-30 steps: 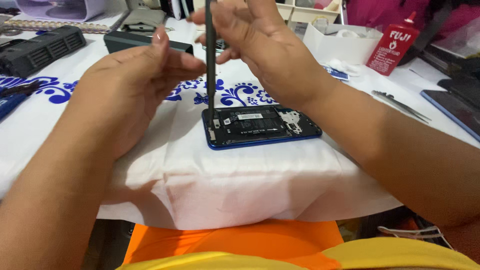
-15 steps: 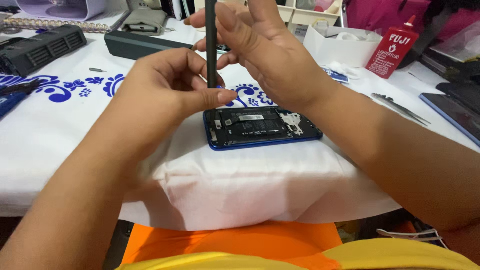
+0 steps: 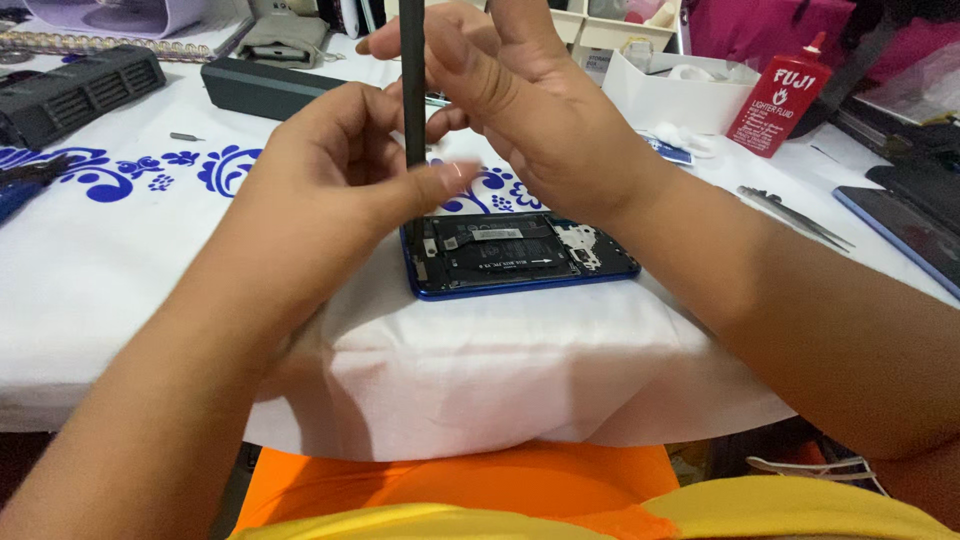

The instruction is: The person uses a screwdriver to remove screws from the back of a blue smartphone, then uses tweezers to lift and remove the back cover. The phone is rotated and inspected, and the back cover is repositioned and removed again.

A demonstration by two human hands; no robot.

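Bare white cloth (image 3: 500,370) lies open along the worktop's near edge, in front of the opened phone (image 3: 520,255) — a hand could pass there. Toward the far edge the way is crowded: a dark box (image 3: 270,88), a red bottle (image 3: 780,95), and tweezers (image 3: 795,215) near the right edge.

A red squeeze bottle (image 3: 777,97) stands beside a white box (image 3: 668,100), tweezers (image 3: 795,215) lying nearby.

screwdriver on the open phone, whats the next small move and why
Probably a slow twist of the screwdriver while keeping it upright. Its tip meets the left end of the opened blue phone, the left hand pinches the shaft low down and the right hand has its grip higher up, so both already steady it.
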